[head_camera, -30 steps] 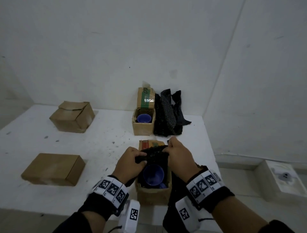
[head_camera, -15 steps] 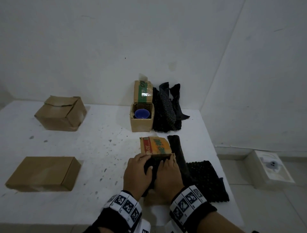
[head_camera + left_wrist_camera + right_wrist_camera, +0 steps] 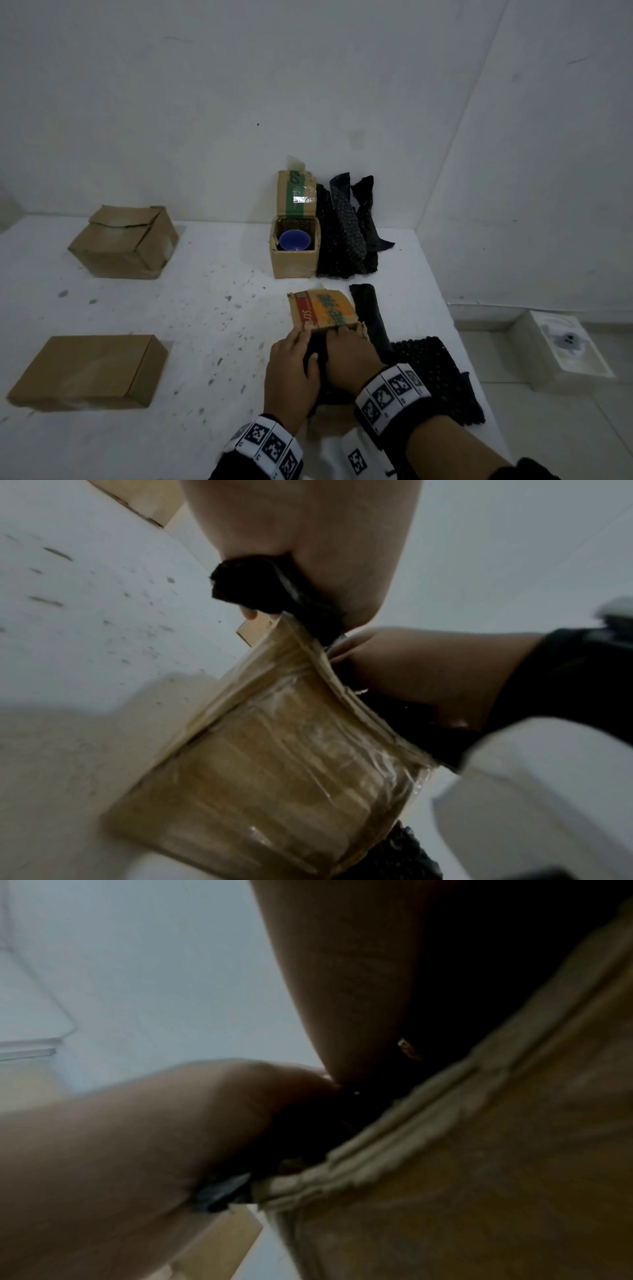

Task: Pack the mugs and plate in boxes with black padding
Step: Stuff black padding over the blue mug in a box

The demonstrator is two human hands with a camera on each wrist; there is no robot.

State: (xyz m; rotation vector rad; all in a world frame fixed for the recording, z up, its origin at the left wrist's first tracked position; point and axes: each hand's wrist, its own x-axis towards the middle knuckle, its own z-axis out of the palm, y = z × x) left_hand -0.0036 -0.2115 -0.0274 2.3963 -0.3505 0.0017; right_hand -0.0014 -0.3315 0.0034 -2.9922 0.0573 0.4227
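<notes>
The near cardboard box (image 3: 325, 421) stands at the table's front edge, its printed orange flap (image 3: 322, 311) folded back. Black padding (image 3: 313, 356) fills its top. My left hand (image 3: 291, 370) and right hand (image 3: 349, 359) lie side by side on it, pressing it down, fingers reaching the far rim. The box's contents are hidden under padding and hands. In the left wrist view the padding (image 3: 253, 588) bulges from under my left palm above the taped box side (image 3: 281, 764). Farther back, a blue mug (image 3: 294, 240) sits in a second, uncovered box (image 3: 294, 263).
A pile of black padding (image 3: 346, 233) leans by the far box. A padding sheet (image 3: 431, 373) and a strip (image 3: 368, 315) lie right of the near box. Two closed cardboard boxes (image 3: 126, 243) (image 3: 89, 371) stand on the left of the white table (image 3: 212, 308).
A second ago both hands held the padding up over a blue mug in the near box. Now the padding covers the mug and both hands lie low on top of it.
</notes>
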